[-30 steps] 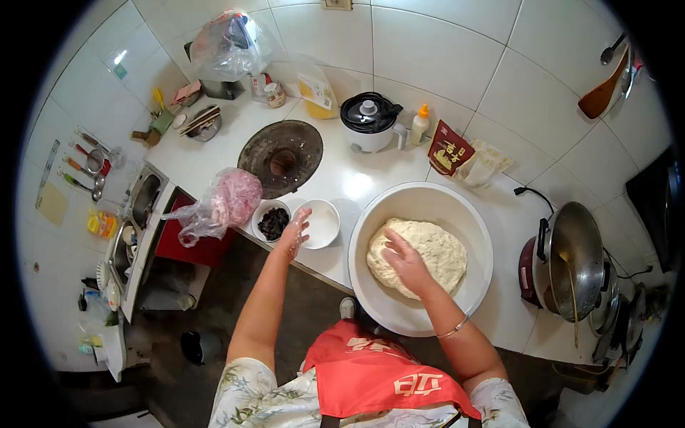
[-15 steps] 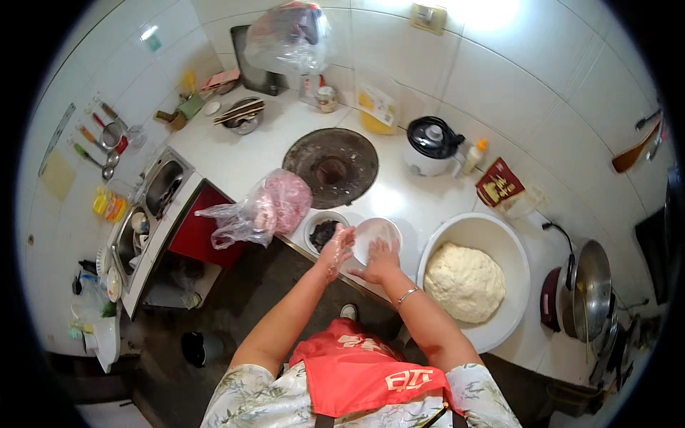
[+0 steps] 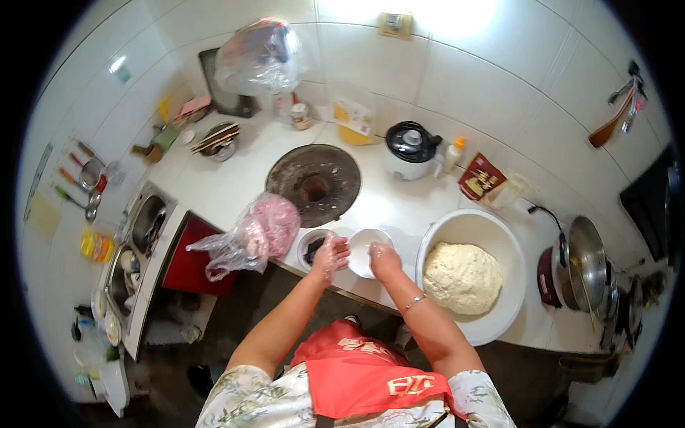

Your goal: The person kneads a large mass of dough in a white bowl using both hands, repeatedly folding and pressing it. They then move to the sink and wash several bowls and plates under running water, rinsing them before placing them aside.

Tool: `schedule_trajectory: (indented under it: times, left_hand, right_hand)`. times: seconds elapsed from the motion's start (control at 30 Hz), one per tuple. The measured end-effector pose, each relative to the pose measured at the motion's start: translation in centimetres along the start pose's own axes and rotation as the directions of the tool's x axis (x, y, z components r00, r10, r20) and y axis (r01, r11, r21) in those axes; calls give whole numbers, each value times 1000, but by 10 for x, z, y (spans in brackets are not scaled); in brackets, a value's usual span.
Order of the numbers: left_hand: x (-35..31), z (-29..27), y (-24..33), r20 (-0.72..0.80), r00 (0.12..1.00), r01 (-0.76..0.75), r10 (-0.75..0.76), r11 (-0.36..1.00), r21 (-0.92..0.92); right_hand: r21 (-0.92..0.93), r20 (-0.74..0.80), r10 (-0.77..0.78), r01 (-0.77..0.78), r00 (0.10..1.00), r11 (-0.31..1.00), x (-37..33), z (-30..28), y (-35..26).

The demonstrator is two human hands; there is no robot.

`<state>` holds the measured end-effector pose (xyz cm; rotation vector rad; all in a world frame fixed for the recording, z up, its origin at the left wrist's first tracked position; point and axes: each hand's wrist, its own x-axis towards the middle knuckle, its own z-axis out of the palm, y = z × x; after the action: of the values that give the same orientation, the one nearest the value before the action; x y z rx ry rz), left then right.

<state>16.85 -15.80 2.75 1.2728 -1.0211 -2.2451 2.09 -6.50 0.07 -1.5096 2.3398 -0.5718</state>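
My left hand (image 3: 332, 260) hovers by a small bowl (image 3: 301, 252) with dark pieces in it, fingers stretched out and whitish residue on the skin. Over the right side of a white bowl (image 3: 360, 267) is my right hand (image 3: 386, 261), its fingers curled together; what they hold, if anything, is hidden. To the right, a big white basin (image 3: 513, 282) contains a large pale lump of dough (image 3: 462, 278). On the left, a clear plastic bag (image 3: 232, 246) of pink minced meat (image 3: 275, 222) lies at the counter's front edge.
Behind the bowls is a round dark stove opening (image 3: 314, 182). Farther back stand a white cooker with a black lid (image 3: 412, 150), an orange-capped bottle (image 3: 454, 153) and a red packet (image 3: 482, 178). A metal pan (image 3: 586, 264) sits at right, a sink (image 3: 150, 221) at left.
My right hand has gone from spread fingers over the white bowl to curled ones. The left hand stays open near the dark pieces. The whole view has shifted slightly.
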Motion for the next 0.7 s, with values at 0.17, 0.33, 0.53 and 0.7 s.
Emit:
schedule_trajectory:
  times: [0.17,0.33,0.53,0.7]
  left_hand:
    - [-14,-4,7,-42,999,5,-6,1000,-15]
    - [-16,5,7,-69,997,-28,27,1000,-10]
    - [-22,12,8,-142,986,-100,81,986,-133]
    - [-32,35,-1,-168,981,-119,92,980,-158]
  right_hand:
    - [212,-30,166,-156,986,965,3,-18,-31]
    - [499,-179,34,61,983,865,-1,4,-13]
    - [576,-201,166,-21,966,817,-50,-102,2]
    - [963,-40,545,-114,837,245,-117,-154,152]
